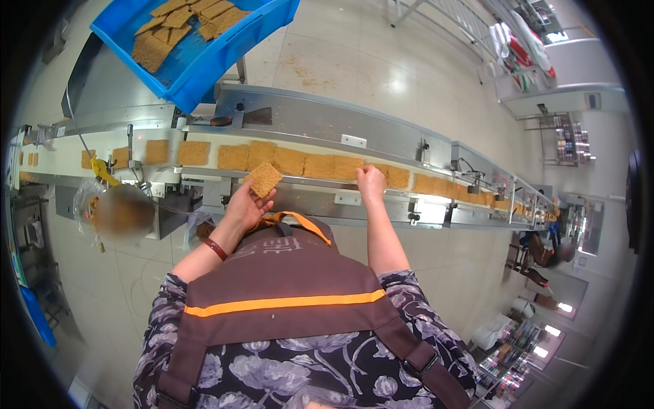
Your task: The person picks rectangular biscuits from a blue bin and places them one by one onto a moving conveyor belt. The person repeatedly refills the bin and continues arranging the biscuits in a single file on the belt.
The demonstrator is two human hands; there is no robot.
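My left hand (250,207) holds a square, flat brown crisp slab (266,180) by its lower edge, raised just on my side of the conveyor belt (424,170). Along the belt runs a row of similar brown slabs (317,164), some touching edge to edge and some overlapping. My right hand (372,182) is closed at the near edge of this row, its knuckles up. Its fingertips are turned away, so whatever they may grip is hidden.
A blue crate (204,75) with a pile of brown slabs stands beyond the belt at the upper left. A scraper (245,118) lies on the far metal ledge. At the left, a blurred person (122,210) is close to the belt's near side. Metal side rails border the belt.
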